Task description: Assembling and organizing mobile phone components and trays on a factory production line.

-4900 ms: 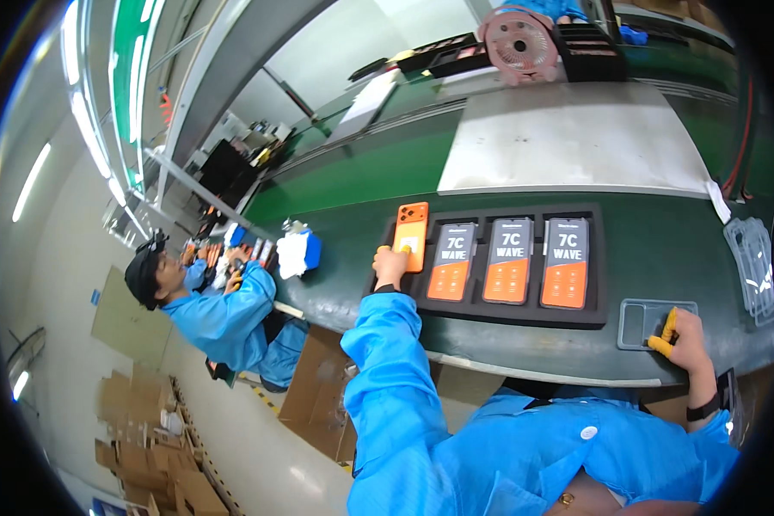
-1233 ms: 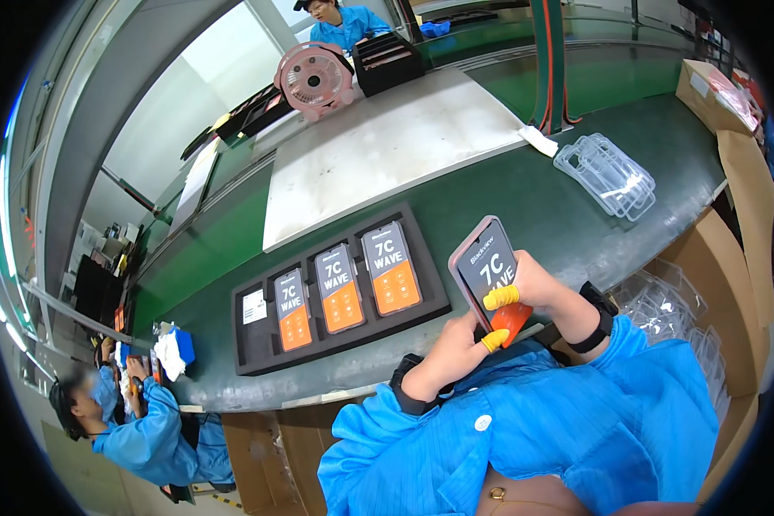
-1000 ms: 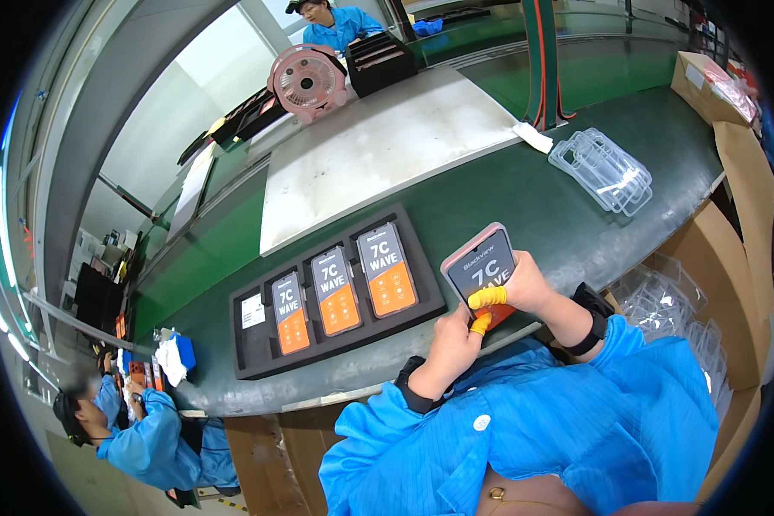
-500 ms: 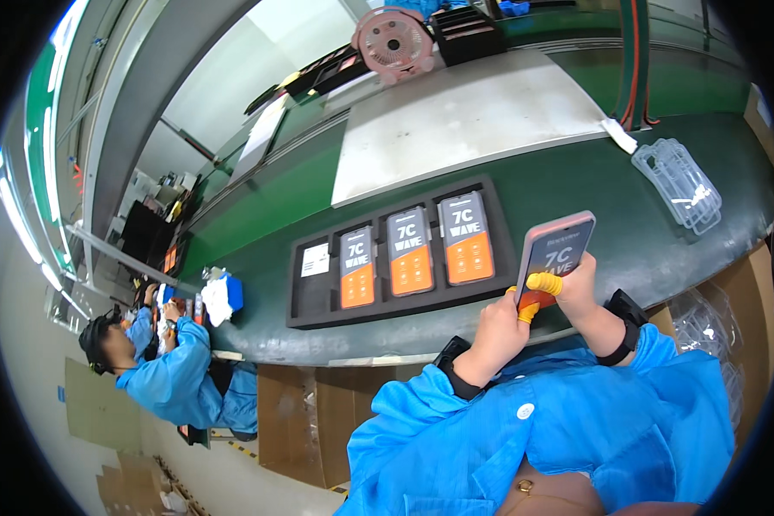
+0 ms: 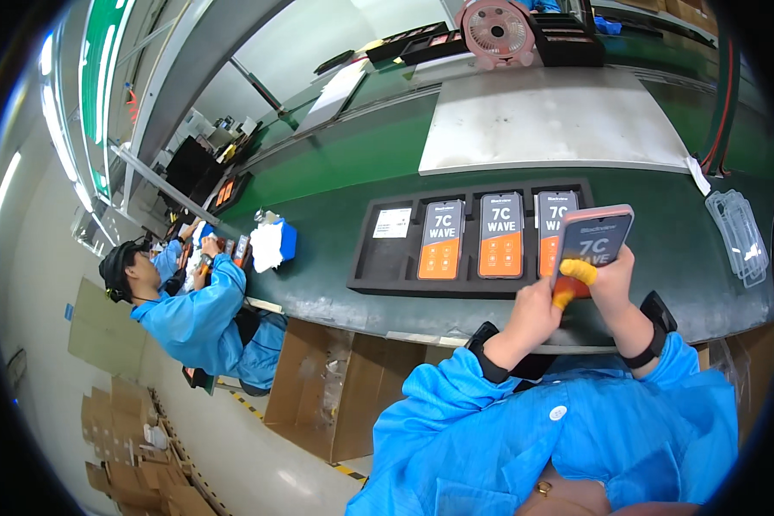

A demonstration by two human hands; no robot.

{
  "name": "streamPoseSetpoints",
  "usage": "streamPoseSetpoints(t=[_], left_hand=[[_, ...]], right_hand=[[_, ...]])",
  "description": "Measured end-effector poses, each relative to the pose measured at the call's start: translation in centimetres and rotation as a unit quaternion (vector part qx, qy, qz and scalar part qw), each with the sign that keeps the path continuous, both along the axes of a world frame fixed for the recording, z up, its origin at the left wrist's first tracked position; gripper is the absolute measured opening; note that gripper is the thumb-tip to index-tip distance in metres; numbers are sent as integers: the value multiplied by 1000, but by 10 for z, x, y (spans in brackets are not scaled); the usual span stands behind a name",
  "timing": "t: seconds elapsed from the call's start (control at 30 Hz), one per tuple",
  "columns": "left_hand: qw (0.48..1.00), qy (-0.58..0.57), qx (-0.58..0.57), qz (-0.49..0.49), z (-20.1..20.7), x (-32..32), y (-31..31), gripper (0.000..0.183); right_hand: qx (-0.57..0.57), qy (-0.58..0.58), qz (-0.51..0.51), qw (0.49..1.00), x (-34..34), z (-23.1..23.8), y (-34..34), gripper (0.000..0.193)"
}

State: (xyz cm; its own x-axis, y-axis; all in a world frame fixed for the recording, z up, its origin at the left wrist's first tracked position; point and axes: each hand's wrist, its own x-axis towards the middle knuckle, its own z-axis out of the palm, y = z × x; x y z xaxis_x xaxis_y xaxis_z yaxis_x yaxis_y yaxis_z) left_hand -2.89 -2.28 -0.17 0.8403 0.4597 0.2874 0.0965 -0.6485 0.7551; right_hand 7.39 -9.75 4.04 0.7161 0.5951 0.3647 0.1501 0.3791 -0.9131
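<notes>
The phone sat in the tray's left end before, but now the left grip and right grip pinch it by the bench's near edge.

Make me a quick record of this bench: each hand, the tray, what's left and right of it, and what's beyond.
Left hand: gripping a phone low down
Right hand: gripping the same phone
Tray: black, three more phones
Tray's left: blue box
Tray's right: clear plastic cases
Beyond: pink fan

Tube lights glare white at upper left, the bright view bowing toward its blackened edges
</notes>
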Motion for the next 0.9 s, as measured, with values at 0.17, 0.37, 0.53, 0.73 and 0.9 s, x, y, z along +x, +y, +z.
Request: streamPoseSetpoints(t=[0.17,0.37,0.53,0.73,0.9], left_hand=[[994,-44,-93,29,-2,-15,16,19],[878,-229,-420,29,16,-89,98,25],[938,-113,-265,191,8,-149,213,26],[944,153,-208,207,9,-155,245,23],[824,138,275,475,34,-145,218,28]], right_hand=[[0,-105,85,991,-12,11,18,36],[-235,-190,-62,951,48,-11,-8,42],[-340,-299,-213,866,92,-61,-43,32],[-329,-374,-138,856,77,-64,-39,38],[-410,-371,-115,825,54,-59,-41,63]])
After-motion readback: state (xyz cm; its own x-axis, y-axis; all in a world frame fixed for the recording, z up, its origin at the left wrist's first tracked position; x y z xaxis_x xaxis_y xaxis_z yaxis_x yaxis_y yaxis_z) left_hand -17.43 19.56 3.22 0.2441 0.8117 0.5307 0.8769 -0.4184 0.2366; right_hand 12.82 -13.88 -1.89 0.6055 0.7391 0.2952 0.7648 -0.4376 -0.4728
